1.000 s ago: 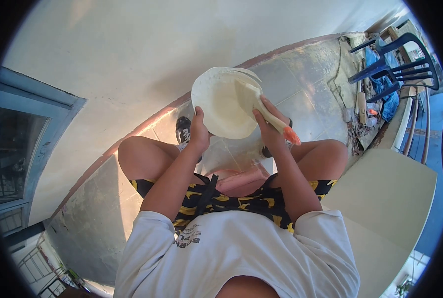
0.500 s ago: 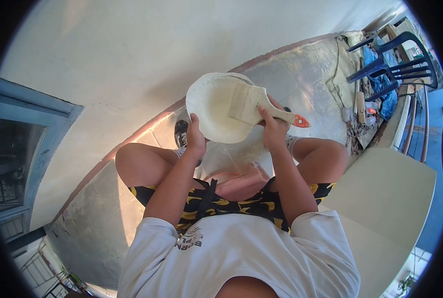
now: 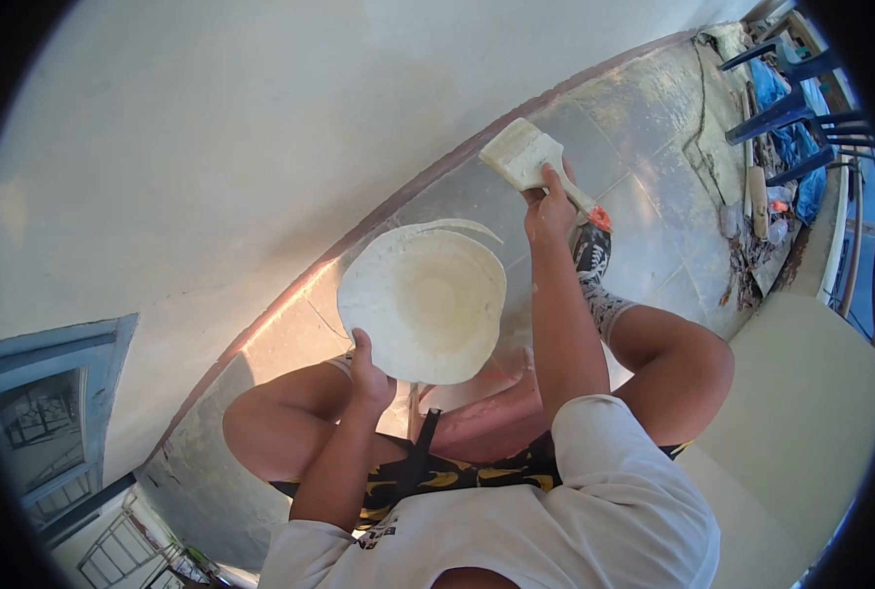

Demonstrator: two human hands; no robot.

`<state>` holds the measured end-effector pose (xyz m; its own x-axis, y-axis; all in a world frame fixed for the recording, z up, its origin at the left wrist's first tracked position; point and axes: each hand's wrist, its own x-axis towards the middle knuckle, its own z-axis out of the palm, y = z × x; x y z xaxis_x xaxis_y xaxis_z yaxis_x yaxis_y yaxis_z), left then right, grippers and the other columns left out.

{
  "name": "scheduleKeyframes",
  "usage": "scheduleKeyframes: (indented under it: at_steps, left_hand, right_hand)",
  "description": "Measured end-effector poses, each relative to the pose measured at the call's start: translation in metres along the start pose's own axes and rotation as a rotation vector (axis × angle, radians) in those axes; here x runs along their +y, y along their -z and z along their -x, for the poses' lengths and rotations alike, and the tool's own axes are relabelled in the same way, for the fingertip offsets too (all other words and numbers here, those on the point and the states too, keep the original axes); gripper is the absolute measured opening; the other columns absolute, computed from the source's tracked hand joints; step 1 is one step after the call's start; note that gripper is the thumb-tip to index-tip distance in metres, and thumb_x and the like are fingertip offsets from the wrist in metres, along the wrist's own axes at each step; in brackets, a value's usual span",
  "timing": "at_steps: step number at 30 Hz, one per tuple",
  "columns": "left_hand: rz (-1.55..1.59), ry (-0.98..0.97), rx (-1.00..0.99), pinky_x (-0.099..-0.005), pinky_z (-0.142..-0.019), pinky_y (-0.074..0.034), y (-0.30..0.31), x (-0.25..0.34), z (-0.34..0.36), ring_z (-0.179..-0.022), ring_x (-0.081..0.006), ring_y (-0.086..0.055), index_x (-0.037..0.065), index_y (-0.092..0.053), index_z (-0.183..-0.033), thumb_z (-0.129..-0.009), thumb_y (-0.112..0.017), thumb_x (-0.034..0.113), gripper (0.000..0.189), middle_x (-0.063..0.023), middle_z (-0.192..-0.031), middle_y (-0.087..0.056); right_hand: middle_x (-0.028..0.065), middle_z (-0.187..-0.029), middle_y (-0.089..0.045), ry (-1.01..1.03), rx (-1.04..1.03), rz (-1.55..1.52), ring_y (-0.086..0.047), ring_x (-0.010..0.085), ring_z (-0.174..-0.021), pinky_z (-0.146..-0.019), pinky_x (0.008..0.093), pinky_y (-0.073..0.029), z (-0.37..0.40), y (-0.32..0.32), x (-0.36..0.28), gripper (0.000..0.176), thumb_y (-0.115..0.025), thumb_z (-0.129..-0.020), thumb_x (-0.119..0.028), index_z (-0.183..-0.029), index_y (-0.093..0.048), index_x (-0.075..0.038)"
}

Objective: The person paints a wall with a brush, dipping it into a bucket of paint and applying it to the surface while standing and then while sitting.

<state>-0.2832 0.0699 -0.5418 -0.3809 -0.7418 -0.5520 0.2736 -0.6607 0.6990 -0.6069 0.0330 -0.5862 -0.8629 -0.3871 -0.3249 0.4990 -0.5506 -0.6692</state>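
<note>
My left hand (image 3: 371, 373) grips the near left rim of a shallow, pale bowl (image 3: 373, 294), thumb over the edge and fingers beneath. A cracked strip of its rim sticks out at the far right side. Cream-coloured liquid or residue shows in the middle of the bowl. Out to the right, my right hand (image 3: 553, 206) is closed round the handle of a wide paintbrush (image 3: 526, 155). Its bristles are coated in cream and point toward the wall, apart from the bowl. The orange-red handle end shows below my fingers.
A pale wall (image 3: 221, 128) with a reddish base strip rises ahead and left. A blue-framed window (image 3: 113, 393) is at the left. Blue plastic chairs (image 3: 800, 108) and debris stand at the far right. A pink seat (image 3: 491, 422) is under me.
The brush has left the bowl and moved up and right toward the wall with my right hand. My left hand has brought the bowl lower and slightly left in view.
</note>
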Motion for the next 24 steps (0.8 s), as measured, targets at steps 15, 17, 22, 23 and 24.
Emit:
scheduleKeyframes:
  at_steps: [15,17,22,23,24]
  left_hand:
    - [0.001,0.03,0.072,-0.0403,-0.102,-0.031,-0.004,0.014,-0.01,-0.124,-0.0261,-0.036,0.005,-0.023,-0.137,-0.09,-0.038,0.054,0.07,-0.0106,-0.135,-0.036]
    - [0.009,0.016,0.064,-0.041,-0.101,-0.033,-0.002,0.017,-0.006,-0.124,-0.0264,-0.037,0.007,-0.022,-0.138,-0.089,-0.037,0.056,0.071,-0.0098,-0.135,-0.036]
    - [-0.02,0.005,0.073,-0.0405,-0.101,-0.033,0.001,0.017,-0.003,-0.123,-0.0257,-0.037,0.007,-0.023,-0.138,-0.089,-0.038,0.057,0.072,-0.0093,-0.134,-0.037]
    - [-0.032,-0.001,0.082,-0.0398,-0.1,-0.033,0.001,0.017,-0.003,-0.123,-0.0249,-0.038,0.007,-0.023,-0.137,-0.088,-0.038,0.057,0.072,-0.0091,-0.133,-0.037]
    - [-0.039,0.007,0.086,-0.0398,-0.1,-0.033,0.002,0.017,-0.002,-0.123,-0.0249,-0.038,0.007,-0.023,-0.137,-0.088,-0.038,0.057,0.072,-0.0091,-0.133,-0.037]
  right_hand:
    - [0.0165,-0.115,-0.053,0.171,-0.042,-0.023,-0.059,0.0265,-0.098,-0.07,0.0365,-0.056,-0.032,-0.055,0.034,0.051,-0.055,-0.084,-0.003,-0.131,-0.036,0.001]
    - [0.0165,-0.115,-0.053,0.148,0.012,0.041,-0.059,0.0266,-0.099,-0.069,0.0364,-0.056,-0.041,-0.03,0.051,0.051,-0.055,-0.084,-0.002,-0.131,-0.036,0.001]
    - [0.0147,-0.114,-0.054,0.081,0.11,0.135,-0.059,0.0238,-0.097,-0.068,0.0357,-0.056,-0.051,-0.03,0.093,0.052,-0.057,-0.083,-0.002,-0.131,-0.037,0.001]
    - [0.0139,-0.114,-0.054,0.102,0.065,0.144,-0.059,0.0232,-0.095,-0.068,0.035,-0.055,-0.05,-0.04,0.091,0.053,-0.058,-0.082,-0.002,-0.13,-0.038,0.001]
    - [0.0139,-0.114,-0.054,0.098,0.075,0.145,-0.059,0.0232,-0.095,-0.068,0.035,-0.055,-0.044,-0.054,0.078,0.053,-0.058,-0.082,-0.002,-0.13,-0.038,0.001]
